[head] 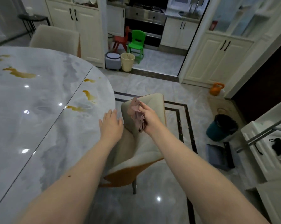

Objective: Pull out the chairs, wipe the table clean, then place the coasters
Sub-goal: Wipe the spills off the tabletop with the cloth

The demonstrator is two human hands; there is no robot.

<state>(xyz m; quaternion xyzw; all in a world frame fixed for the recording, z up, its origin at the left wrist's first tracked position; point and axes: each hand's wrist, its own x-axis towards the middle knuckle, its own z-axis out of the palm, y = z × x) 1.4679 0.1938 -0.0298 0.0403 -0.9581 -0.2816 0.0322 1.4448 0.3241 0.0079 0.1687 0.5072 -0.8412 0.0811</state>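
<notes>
Nearest us, two bare forearms reach forward over a glossy grey stone-look floor. Our left hand (111, 125) is open, its fingers straight and spread, hovering at the rounded edge of the table (31, 113); we cannot tell whether it touches the top. Our right hand (148, 118) pinches a crumpled pink cloth (137, 116), soft and wrinkled, which hangs in folds above the chair (146, 152).

That chair stands just beside the table, its cream padded seat and curved back facing us, with a smooth orange shell underneath and a thin grey leg.

The table is a large polished slab with grey-white marble veining, a straight dark seam running across it and ceiling lights mirrored as bright dots. Amber spills (20, 73) lie on it in irregular puddles and streaks, some far left, others near the right edge beyond the left hand. A second cream chair (54, 36) stands at the table's far side.

Beyond, in the kitchen doorway, are a green plastic child's chair (136, 42), a red one (121, 40), a ribbed cream bin (127, 61) and a round white-topped stool (113, 59). White panelled cabinets (217, 57) flank the opening. To the right sit an orange kettlebell (216, 88) and a dark teal bucket (221, 129). We see no coasters.
</notes>
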